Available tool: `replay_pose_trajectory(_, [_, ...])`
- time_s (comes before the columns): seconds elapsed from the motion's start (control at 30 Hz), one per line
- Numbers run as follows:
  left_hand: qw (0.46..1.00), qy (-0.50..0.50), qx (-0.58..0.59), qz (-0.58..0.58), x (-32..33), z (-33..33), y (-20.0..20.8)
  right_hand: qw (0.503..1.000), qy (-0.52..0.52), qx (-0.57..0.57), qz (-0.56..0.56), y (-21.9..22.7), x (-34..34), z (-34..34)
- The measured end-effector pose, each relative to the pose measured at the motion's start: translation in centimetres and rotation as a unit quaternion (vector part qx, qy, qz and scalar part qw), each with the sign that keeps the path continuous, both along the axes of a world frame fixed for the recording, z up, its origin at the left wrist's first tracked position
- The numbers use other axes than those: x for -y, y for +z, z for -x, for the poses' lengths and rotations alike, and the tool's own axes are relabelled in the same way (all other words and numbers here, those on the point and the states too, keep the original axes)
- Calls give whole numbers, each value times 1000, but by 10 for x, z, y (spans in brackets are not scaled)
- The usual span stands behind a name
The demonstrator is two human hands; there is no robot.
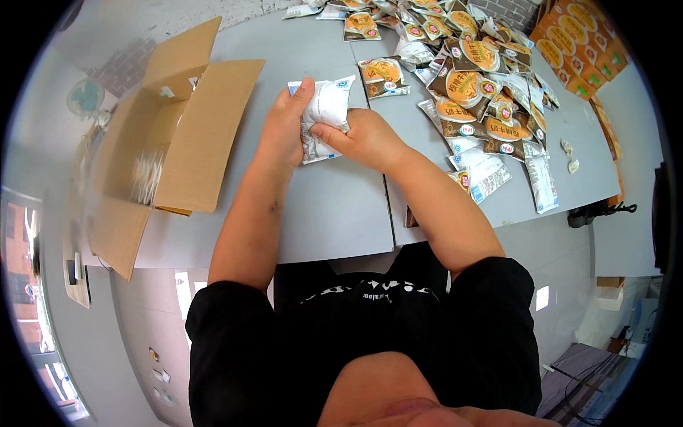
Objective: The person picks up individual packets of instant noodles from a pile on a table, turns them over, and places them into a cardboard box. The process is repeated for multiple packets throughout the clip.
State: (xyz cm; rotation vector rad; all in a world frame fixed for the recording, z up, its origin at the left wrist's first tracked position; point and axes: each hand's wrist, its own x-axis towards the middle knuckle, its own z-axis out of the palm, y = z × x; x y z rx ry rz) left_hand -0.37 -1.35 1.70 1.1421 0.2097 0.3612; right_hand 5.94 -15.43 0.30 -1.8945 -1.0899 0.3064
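The left hand and right hand have their fingers closed on one puffy white pouch over the gray worktop. It is between an open cardboard box, left, and a big messy heap of brown-and-white pouches, right.
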Motion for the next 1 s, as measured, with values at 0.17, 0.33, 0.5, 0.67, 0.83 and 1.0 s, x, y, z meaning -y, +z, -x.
replay_pose_trajectory(0.17, [997,40,-21,64,-6,-3,-7,998,43,-24,-38,9,2,7])
replay_pose_trajectory(0.33, [985,35,-25,166,1,-2,2,993,23,-86,-73,-2,-1,3])
replay_pose_trajectory(0.5, [996,-23,6,87,-2,-2,-5,991,23,-122,-52,1,3,-2])
replay_pose_trajectory(0.67, [993,10,-48,107,-10,-8,-10,991,42,-109,-60,7,3,5])
replay_pose_trajectory(0.83, [985,6,-56,161,-6,-5,-5,995,40,-63,-72,5,3,5])
replay_pose_trajectory(1.0, [999,-2,-31,28,-11,-6,-8,995,54,-80,-9,8,3,0])
